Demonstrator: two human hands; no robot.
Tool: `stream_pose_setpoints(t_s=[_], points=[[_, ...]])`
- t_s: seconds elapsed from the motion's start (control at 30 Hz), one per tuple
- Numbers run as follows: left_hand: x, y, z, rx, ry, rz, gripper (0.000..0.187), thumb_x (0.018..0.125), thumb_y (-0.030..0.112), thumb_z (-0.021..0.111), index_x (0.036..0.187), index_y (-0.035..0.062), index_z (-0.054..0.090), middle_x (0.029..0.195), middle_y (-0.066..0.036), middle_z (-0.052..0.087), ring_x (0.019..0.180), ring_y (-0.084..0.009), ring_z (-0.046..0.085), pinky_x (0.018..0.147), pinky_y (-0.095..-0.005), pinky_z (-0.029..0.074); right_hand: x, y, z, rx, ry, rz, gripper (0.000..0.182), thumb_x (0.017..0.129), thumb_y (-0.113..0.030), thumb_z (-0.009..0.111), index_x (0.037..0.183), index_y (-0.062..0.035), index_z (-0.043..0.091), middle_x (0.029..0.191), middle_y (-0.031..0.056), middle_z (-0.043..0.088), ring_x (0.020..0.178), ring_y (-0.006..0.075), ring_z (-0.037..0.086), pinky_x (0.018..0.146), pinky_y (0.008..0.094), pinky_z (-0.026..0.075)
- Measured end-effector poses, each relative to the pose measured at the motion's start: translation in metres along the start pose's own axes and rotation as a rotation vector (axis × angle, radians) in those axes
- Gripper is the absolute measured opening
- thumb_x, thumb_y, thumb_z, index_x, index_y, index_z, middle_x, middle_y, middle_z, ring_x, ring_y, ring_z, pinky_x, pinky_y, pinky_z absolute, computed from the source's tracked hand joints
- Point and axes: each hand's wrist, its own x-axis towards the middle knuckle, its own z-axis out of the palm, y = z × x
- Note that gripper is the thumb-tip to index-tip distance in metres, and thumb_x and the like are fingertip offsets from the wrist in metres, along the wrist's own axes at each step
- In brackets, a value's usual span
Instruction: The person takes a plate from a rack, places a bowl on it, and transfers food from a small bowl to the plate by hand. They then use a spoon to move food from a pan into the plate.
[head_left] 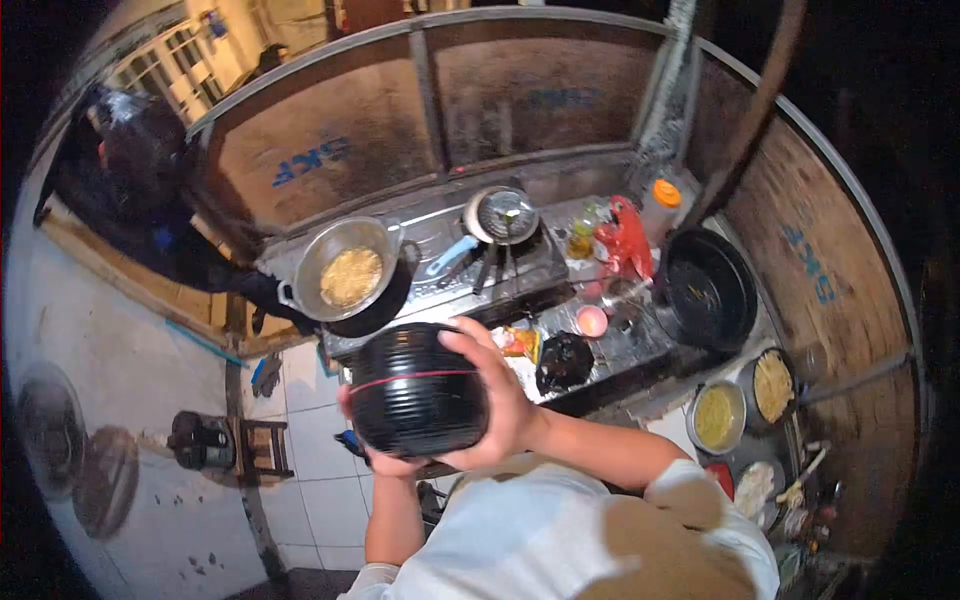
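Note:
A black ribbed round container [420, 405] with a thin red line around it is held up in front of my body. My right hand [505, 405] wraps round its right side, fingers over the upper edge. My left hand [385, 462] supports it from below and the left; most of its fingers are hidden behind the container. Just beyond the container, a large metal pot [348, 270] with yellowish food [351, 277] in it sits on the stove counter [440, 235].
A pan with a blue handle [452, 256] bears a strainer [508, 216]. Rightward are a red plastic bag [626, 240], a black basin [708, 288], a black bag [565, 362], a pink cup [591, 321] and bowls of food [716, 417]. Another person [150, 165] stands at the left.

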Motion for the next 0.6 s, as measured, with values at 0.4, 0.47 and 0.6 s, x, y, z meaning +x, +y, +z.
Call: stream_pose_setpoints(t_s=[0.4,0.47,0.6], points=[[-0.019,-0.001,-0.012,0.183,0.213,0.161,0.064,0.079,0.048,0.071,0.13,0.0111,0.055,0.13,-0.016,0.056,0.115,-0.0352,0.056,0.096,-0.053,0.05,-0.016,-0.021,-0.004,0.227,0.015,-0.05,0.103,0.058,-0.024,0.088,0.144,-0.0135,0.033,0.14,0.0323,0.032,0.128,0.0516,0.037,0.103,0.0546,0.037],[-0.025,0.002,0.004,0.189,0.208,0.202,0.065,0.079,0.047,0.072,0.13,0.0111,0.055,0.13,-0.016,0.056,0.116,-0.0346,0.056,0.096,-0.0523,0.05,0.0,-0.043,0.004,0.288,0.063,-0.25,0.095,0.063,-0.025,0.086,0.143,-0.0152,0.035,0.14,0.0319,0.032,0.128,0.0531,0.037,0.103,0.0565,0.037],[-0.035,-0.005,0.018,0.16,0.149,0.202,0.065,0.078,0.046,0.073,0.13,0.0111,0.055,0.13,-0.015,0.056,0.117,-0.0335,0.055,0.097,-0.0509,0.049,-0.013,-0.036,0.0,0.328,0.025,-0.21,0.1,0.06,-0.028,0.085,0.144,-0.0142,0.033,0.141,0.0308,0.03,0.128,0.0509,0.037,0.106,0.0557,0.033]])
